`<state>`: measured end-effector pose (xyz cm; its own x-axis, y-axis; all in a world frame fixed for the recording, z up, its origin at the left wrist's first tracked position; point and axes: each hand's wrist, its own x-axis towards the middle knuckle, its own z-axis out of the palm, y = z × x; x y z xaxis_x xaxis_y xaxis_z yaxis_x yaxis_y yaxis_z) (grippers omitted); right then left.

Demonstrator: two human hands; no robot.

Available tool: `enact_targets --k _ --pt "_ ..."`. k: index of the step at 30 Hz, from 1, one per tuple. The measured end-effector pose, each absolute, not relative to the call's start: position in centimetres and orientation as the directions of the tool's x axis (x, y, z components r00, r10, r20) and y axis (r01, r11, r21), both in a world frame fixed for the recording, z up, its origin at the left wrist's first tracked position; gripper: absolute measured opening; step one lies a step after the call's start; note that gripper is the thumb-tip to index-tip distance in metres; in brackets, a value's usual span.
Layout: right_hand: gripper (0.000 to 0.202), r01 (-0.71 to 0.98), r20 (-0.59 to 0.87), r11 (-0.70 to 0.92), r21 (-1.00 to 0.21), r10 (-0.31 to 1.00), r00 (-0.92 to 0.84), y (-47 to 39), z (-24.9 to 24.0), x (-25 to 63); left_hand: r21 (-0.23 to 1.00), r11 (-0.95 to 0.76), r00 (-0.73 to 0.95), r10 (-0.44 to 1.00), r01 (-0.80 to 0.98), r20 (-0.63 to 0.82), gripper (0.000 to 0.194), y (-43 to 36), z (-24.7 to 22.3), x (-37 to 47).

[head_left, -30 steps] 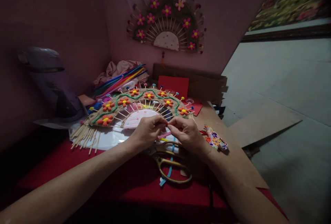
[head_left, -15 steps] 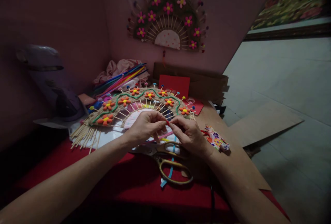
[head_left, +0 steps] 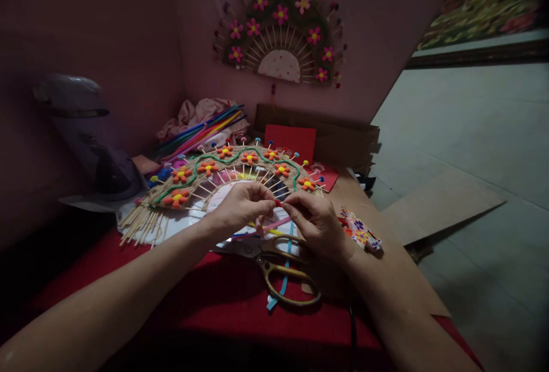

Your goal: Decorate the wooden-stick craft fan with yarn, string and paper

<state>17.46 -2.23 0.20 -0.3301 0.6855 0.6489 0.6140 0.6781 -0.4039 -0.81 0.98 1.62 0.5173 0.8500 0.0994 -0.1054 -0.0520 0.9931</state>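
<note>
Fingers (head_left: 265, 208) of left hand (head_left: 243, 207) and right hand (head_left: 316, 222) pinch, near scissors (head_left: 266, 263), a red piece (head_left: 278, 203) more exposed than one second earlier.

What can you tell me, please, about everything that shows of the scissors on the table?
The scissors have two large, gold-toned handle loops, spread apart, meeting at a pivot. The blades look metallic and point toward the picture's left; their tips are hard to make out. The scissors lie on the table, and the right hand partly hides the upper loop. A light-blue strip crosses the loops, over or under I cannot tell.
</note>
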Motion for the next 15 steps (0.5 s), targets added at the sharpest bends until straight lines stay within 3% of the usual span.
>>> enact_targets --k 5,10,12,15 --pt "0.010 0.596 0.655 0.741 -0.311 0.621 -0.431 -2.45 -0.03 17.09 0.986 -0.058 0.487 0.864 -0.156 0.128 0.018 1.15 1.01 -0.61" --pt "0.011 0.615 0.602 0.763 -0.200 0.591 -0.537 -2.74 -0.10 16.91 0.981 -0.193 0.474 0.865 0.009 0.166 0.014 1.25 0.56 -0.49" --pt "0.008 0.599 0.623 0.746 -0.291 0.623 -0.473 -2.58 -0.04 17.01 0.976 -0.205 0.557 0.820 0.073 0.131 0.014 1.25 0.66 -0.73" --pt "0.005 0.466 0.652 0.673 -0.574 0.720 -0.237 -2.19 -0.05 17.08 0.996 -0.088 0.683 0.727 -0.008 0.070 0.018 1.26 0.87 -1.13"
